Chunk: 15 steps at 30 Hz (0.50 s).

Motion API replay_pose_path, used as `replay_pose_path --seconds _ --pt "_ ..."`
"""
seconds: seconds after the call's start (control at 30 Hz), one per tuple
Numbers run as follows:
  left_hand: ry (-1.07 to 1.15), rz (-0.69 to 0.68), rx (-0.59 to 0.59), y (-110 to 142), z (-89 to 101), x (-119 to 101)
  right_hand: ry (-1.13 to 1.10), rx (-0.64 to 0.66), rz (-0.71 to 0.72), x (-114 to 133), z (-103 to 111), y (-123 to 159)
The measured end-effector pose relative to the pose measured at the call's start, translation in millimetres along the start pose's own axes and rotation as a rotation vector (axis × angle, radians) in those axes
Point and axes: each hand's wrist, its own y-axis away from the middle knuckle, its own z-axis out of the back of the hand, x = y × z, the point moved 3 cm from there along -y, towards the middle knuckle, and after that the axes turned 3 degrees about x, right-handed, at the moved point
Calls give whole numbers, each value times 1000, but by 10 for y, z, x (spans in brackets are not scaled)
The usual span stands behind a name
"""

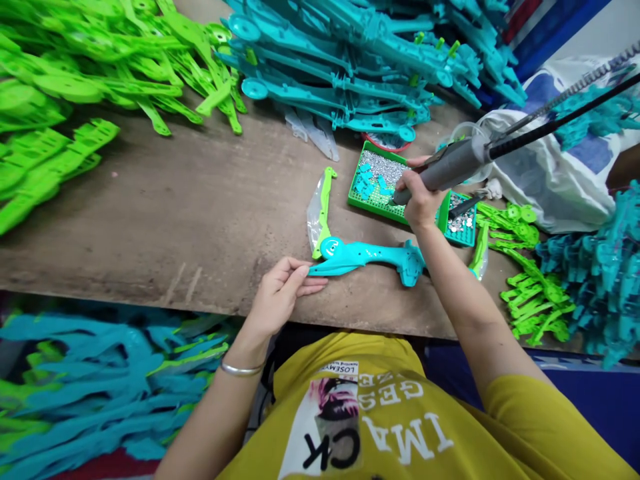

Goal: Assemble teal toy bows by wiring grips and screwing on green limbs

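My left hand (280, 290) pinches the tapered left end of a long teal plastic part (373, 253) lying near the table's front edge. A lime-green arm with a clear blade-like piece (321, 217) extends from that part toward the back. My right hand (421, 200) is wrapped round a grey electric screwdriver (453, 165), tilted with its tip end over a green tray (377, 211). Inside the tray are many small silver screws (383, 163) and several small teal pieces (367, 185). My right forearm covers the teal part's right end.
Lime-green parts (100, 60) are heaped at back left, teal parts (340, 60) at back centre. A smaller tray (467, 235) of silver pieces, green parts (537, 287) and a white bag (545, 173) stand right. The screwdriver's cable (565, 120) runs up right. More parts (100, 380) lie below the table's left edge.
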Motion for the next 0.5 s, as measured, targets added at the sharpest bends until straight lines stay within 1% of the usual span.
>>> replay_pose_path --seconds 0.17,0.3,0.4,0.47,0.5 --pt "4 -6 15 -4 -7 -10 -124 -3 37 21 -23 -6" --pt "22 -8 11 -12 -23 -19 -136 3 67 58 -2 -48" --pt "41 -14 14 -21 -36 -10 -62 25 84 242 41 -16" --pt "49 -24 20 -26 -41 4 -43 47 97 465 46 104" --pt "52 -30 22 -28 -41 13 -75 67 108 598 36 198"
